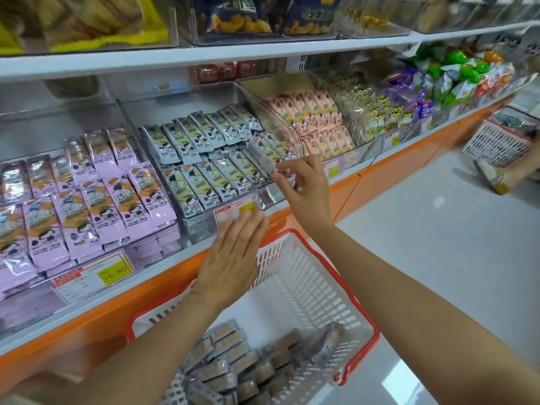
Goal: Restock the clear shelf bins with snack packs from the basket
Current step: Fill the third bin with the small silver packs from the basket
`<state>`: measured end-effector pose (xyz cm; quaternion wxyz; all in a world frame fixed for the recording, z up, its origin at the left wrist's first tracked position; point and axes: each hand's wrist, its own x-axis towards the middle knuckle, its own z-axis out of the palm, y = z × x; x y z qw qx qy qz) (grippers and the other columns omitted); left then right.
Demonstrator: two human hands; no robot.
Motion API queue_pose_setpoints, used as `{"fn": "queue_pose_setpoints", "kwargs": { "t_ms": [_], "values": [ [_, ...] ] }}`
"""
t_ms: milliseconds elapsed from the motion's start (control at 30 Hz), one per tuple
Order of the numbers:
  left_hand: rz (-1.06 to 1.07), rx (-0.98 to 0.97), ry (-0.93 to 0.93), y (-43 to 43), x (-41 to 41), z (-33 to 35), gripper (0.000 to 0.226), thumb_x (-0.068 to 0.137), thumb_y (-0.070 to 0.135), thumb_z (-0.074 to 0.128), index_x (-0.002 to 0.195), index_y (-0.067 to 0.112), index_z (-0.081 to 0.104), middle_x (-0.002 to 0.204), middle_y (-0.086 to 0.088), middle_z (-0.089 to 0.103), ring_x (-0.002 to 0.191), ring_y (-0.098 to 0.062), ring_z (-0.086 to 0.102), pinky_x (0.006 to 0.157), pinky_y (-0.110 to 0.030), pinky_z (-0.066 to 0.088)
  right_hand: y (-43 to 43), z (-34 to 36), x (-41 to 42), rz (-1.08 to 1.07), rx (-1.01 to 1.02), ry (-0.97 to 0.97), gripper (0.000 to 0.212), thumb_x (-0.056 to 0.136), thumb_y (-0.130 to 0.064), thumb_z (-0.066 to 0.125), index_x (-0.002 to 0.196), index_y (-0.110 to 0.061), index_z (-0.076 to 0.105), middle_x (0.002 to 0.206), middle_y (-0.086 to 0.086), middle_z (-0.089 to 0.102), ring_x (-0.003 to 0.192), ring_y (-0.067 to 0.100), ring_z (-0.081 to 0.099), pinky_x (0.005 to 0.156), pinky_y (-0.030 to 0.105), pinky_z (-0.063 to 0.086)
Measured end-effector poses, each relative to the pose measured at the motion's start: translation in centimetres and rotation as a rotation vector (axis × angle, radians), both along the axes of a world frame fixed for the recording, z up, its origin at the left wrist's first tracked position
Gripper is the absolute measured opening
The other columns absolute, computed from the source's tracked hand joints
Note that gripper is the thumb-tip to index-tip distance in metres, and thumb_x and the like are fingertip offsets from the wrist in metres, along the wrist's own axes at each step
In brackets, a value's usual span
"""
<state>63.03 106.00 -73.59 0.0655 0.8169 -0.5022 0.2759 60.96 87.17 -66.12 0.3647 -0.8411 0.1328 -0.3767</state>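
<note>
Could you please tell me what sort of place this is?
Probably a snack shop aisle: clear plastic shelf bins full of packaged snacks, red-and-yellow price labels on their fronts, and a white mesh basket with red rim.

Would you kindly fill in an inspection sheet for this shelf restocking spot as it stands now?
Surface: orange-fronted shelf, lined with clear bins.
Job's things: middle bin nearly full of green-cream packs; red-rimmed basket holds brown snack packs.
Clutter: nothing seen.
Hands: left hand flat, fingers straight, at the middle bin's price tag; right hand pinches that bin's right front corner.
Cables: nothing seen.
Surroundings: purple packs to the left, peach packs to the right; second white basket on the floor.
</note>
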Motion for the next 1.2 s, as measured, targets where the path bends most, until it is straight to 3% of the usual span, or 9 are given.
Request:
{"fn": "queue_pose_setpoints", "kwargs": {
  "t_ms": [100,200,267,400,600,867,933,1033,1200],
  "values": [
    [-0.098,0.066,0.053,0.7,-0.6,-2.1,0.062,0.079,0.015,0.055,0.138,0.004,0.043,0.139,-0.014,0.042,0.129,-0.031,0.040,0.116,-0.044,0.023,0.8,-2.3,-3.0,0.034,0.059,0.022,0.006,0.090,-0.016,0.069,0.089,-0.011,0.069,0.079,0.007,0.052,0.066,0.011,0.044,0.062,0.017,0.036],
    [-0.011,0.209,0.228,1.8,-0.8,-4.3,0.075,0.061,0.014,0.082,0.132,0.006,0.056,0.131,-0.014,0.057,0.122,-0.032,0.050,0.111,-0.046,0.036,1.5,-7.1,-5.5,0.066,0.136,0.180,0.006,0.089,-0.019,0.071,0.085,-0.017,0.068,0.075,0.004,0.055,0.064,0.010,0.046,0.060,0.019,0.037],
    [0.076,0.284,0.300,2.9,-0.7,-5.6,0.082,0.058,0.017,0.087,0.134,0.007,0.058,0.135,-0.014,0.058,0.126,-0.032,0.052,0.112,-0.048,0.037,2.2,-10.8,-6.9,0.108,0.184,0.340,0.006,0.088,-0.021,0.072,0.086,-0.016,0.069,0.077,0.002,0.058,0.062,0.008,0.047,0.059,0.019,0.038],
    [0.177,0.375,0.335,5.3,-0.1,-8.7,0.092,0.057,0.016,0.089,0.140,0.004,0.052,0.143,-0.019,0.052,0.133,-0.035,0.048,0.120,-0.046,0.011,4.3,-17.7,-8.9,0.221,0.248,0.682,0.009,0.087,-0.026,0.073,0.091,-0.019,0.071,0.086,-0.002,0.066,0.064,0.003,0.052,0.063,0.016,0.041],
    [0.182,0.446,0.345,7.4,0.6,-12.0,0.096,0.061,0.023,0.089,0.144,0.001,0.046,0.148,-0.019,0.046,0.135,-0.034,0.048,0.118,-0.042,0.004,8.0,-24.4,-8.9,0.357,0.304,0.963,0.017,0.089,-0.030,0.070,0.100,-0.017,0.072,0.088,-0.005,0.066,0.073,0.007,0.057,0.076,0.030,0.052],
    [0.111,0.392,0.341,8.0,1.7,-13.6,0.092,0.068,0.020,0.080,0.149,0.006,0.039,0.156,-0.013,0.036,0.140,-0.030,0.042,0.120,-0.040,0.006,13.7,-29.0,-6.5,0.398,0.348,1.151,0.022,0.093,-0.027,0.065,0.108,-0.013,0.070,0.105,0.005,0.070,0.092,0.017,0.062,0.084,0.028,0.049],
    [0.093,0.376,0.318,8.1,1.9,-14.0,0.092,0.068,0.020,0.078,0.150,0.005,0.038,0.156,-0.013,0.036,0.139,-0.030,0.042,0.120,-0.040,0.007,15.0,-29.8,-6.0,0.364,0.358,1.169,0.020,0.093,-0.027,0.064,0.104,-0.011,0.071,0.099,0.005,0.070,0.091,0.021,0.063,0.080,0.033,0.050],
    [0.092,0.374,0.279,8.3,1.8,-14.6,0.094,0.074,0.023,0.073,0.154,0.006,0.025,0.159,-0.012,0.031,0.143,-0.029,0.036,0.121,-0.042,0.011,16.2,-30.5,-5.4,0.295,0.324,1.205,0.016,0.093,-0.028,0.063,0.095,-0.013,0.070,0.086,0.000,0.064,0.079,0.018,0.057,0.067,0.028,0.041],
    [0.099,0.388,0.250,8.3,1.7,-15.2,0.091,0.081,0.025,0.064,0.155,0.007,0.015,0.162,-0.012,0.023,0.147,-0.027,0.026,0.122,-0.043,0.008,16.0,-30.7,-5.3,0.227,0.326,1.214,0.017,0.091,-0.020,0.062,0.087,-0.005,0.070,0.085,0.010,0.070,0.080,0.025,0.064,0.069,0.034,0.050]
  ]
}}
